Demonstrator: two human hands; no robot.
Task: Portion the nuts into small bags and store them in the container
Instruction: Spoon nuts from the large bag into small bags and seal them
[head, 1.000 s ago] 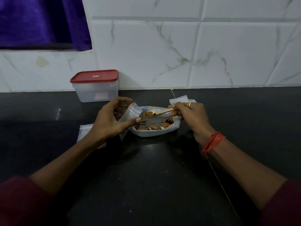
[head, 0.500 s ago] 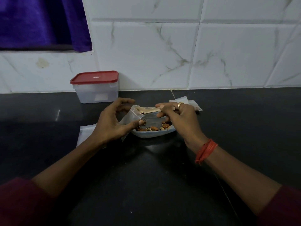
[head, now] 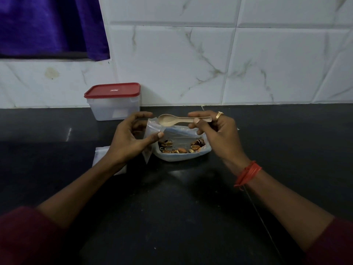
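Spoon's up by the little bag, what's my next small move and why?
Probably dip the spoon back into the nuts: its bowl looks empty at the small bag your left hand holds, and the container is lidded.

The counter (head: 267, 150) is dark polished stone by the look of it, glossy enough to throw a streak of light off to the left of the fingers (head: 141, 114). The small bag (head: 152, 129) pinched between them is thin clear plastic, crinkly and a bit shiny, same stuff as the bigger bag (head: 181, 155) just below with the nuts (head: 182, 150) in it. The spoon (head: 168, 120) looks like pale matt wood, no shine at all. The container (head: 114, 109) beyond the fingers is frosted plastic with a smooth red plastic lid (head: 112, 89). Wall tiles (head: 172, 64) are glazed marble-look, the curtain (head: 47, 25) soft purple cloth.
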